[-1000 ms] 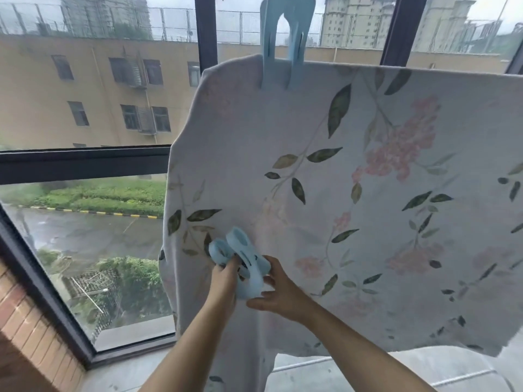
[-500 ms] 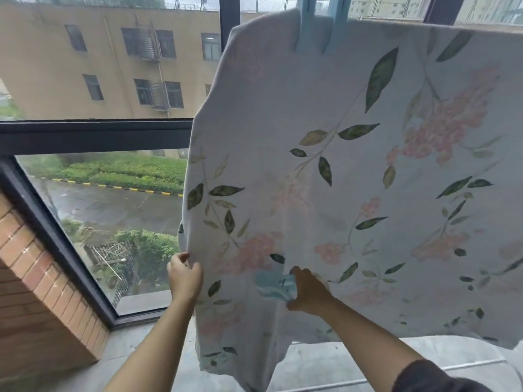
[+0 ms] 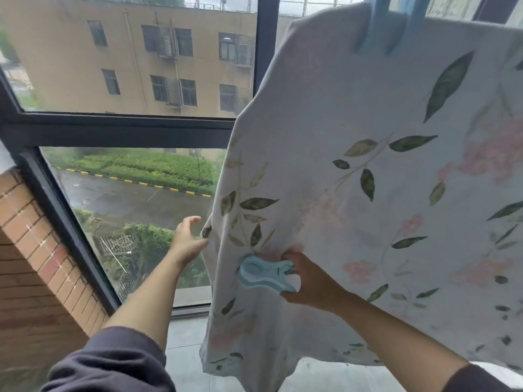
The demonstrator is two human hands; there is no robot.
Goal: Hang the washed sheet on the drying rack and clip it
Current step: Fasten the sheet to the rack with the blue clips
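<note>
Nearest, right hand (image 3: 308, 281): gripping loose blue clip (image 3: 266, 274) against floral sheet (image 3: 353, 179). Left hand (image 3: 188, 239): open, beside sheet's left edge. Far, top: fitted blue clip (image 3: 390, 32), cropped; drying rack hidden. Step: clipping; next likely gathers the edge, opens the clip.

We see the sheet (image 3: 353, 193) as soft matt cloth, pale with a faded print of leaves and pink flowers, falling in loose folds. Against it, the light-blue clip (image 3: 264, 274) in the right hand (image 3: 310, 281) looks like smooth moulded plastic with a slight sheen. A larger clip (image 3: 379, 38) at the sheet's top edge has the same smooth blue plastic look. Left of the sheet, the window frame (image 3: 119, 128) appears dark, matt metal around clear glass. Below it the brick wall (image 3: 34, 250) is rough, and the sleeve (image 3: 113, 363) is dull grey fabric.
</note>
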